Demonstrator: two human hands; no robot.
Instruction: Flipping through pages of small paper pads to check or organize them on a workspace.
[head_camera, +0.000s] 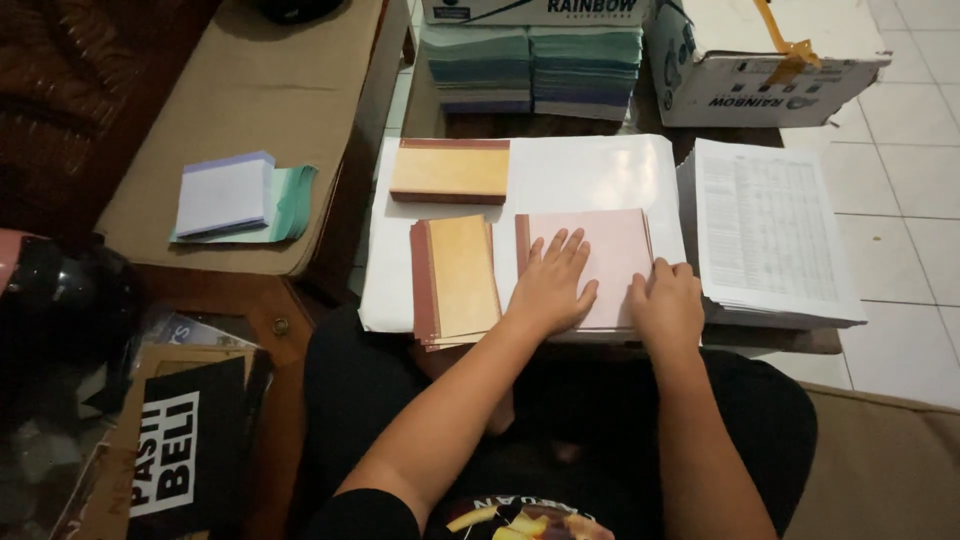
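**Both hands pressed on a pink pad of paper**

A flat, pale pink pad of paper with a dark red bound edge (600, 262) is held down under both hands on a large white sheet (585, 175) spread over the low table. The left hand (550, 288) is laid open on the pad, palm down and fingers spread, so nothing is gripped; the pad seems merely pinned in place. The right hand (668, 305) is set at the pad's right edge with fingers curled down against it (whether a corner of a sheet is pinched cannot be told), apparently to square or lift the edge.

Just left of the left hand, a small pile of tan-covered pads with dark red spines (455, 282) is stacked slightly fanned. Beyond that hand, 1 more tan-covered pad (450, 171) lies apart. Just right of the right hand, a thick stack of printed white sheets (768, 235) is kept within reach. Further ahead, 2 stacks of green and blue paper (532, 68) and a white cardboard box with a yellow strap (765, 60) are seen. Well to the left, a white notepad on green paper (240, 198) rests on a beige cushion (250, 90).
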